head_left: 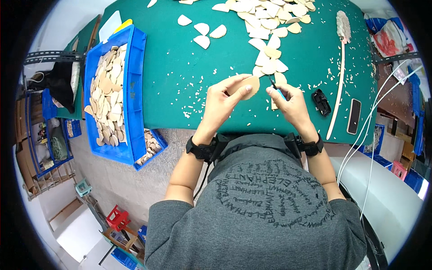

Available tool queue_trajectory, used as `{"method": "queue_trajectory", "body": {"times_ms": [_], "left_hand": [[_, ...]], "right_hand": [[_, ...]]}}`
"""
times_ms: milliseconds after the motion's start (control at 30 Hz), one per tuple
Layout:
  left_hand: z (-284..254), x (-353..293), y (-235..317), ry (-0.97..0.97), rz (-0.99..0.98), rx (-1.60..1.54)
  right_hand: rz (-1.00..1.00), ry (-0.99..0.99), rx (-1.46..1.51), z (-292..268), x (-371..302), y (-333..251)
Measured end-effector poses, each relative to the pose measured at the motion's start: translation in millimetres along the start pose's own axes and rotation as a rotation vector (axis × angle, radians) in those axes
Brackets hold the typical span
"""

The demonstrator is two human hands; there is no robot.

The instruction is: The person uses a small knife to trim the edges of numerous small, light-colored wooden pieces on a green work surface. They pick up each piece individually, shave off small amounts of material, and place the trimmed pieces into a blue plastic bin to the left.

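Note:
My left hand (220,101) pinches a flat tan half-round piece (252,86) between thumb and fingers, above the near part of the green table (175,81). Close on its right, my right hand (291,104) is closed around a small tool (281,93) with a blue handle and a dark, thin tip; its exact kind is too small to make out. The tip points up and left, a little apart from the piece. Similar loose pieces (268,65) lie just beyond both hands and run up into a large pile (274,18).
A blue bin (136,90) full of such pieces stands left. On the right lie a black plastic object (321,102), a long-handled fluffy duster (343,27) and a phone (354,116). White cables (370,112) hang past the table's right edge. Small scraps (189,101) litter the cloth.

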State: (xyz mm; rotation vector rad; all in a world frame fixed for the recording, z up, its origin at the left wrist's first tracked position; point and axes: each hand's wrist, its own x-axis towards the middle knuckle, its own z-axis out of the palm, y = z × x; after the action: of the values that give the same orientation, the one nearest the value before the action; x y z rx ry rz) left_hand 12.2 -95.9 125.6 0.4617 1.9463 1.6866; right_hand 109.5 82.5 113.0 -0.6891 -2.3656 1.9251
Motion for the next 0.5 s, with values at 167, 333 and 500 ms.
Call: {"method": "queue_trajectory", "body": {"times_ms": [167, 333, 500], "left_hand": [[-99.9, -12.6, 3.0, 0.569, 0.127, 0.098], [-214.2, -25.7, -4.3, 1.284, 0.242, -0.341], [-93.9, 67.9, -61.7, 0.717, 0.015, 0.042]], "right_hand": [[-0.018, 0.042, 0.112, -12.3, 1.6, 8.3], [0.012, 0.121, 0.163, -36.9, -5.6, 19.4], [0.042, 0.172, 0.166, -50.4, -13.4, 30.7]]}}
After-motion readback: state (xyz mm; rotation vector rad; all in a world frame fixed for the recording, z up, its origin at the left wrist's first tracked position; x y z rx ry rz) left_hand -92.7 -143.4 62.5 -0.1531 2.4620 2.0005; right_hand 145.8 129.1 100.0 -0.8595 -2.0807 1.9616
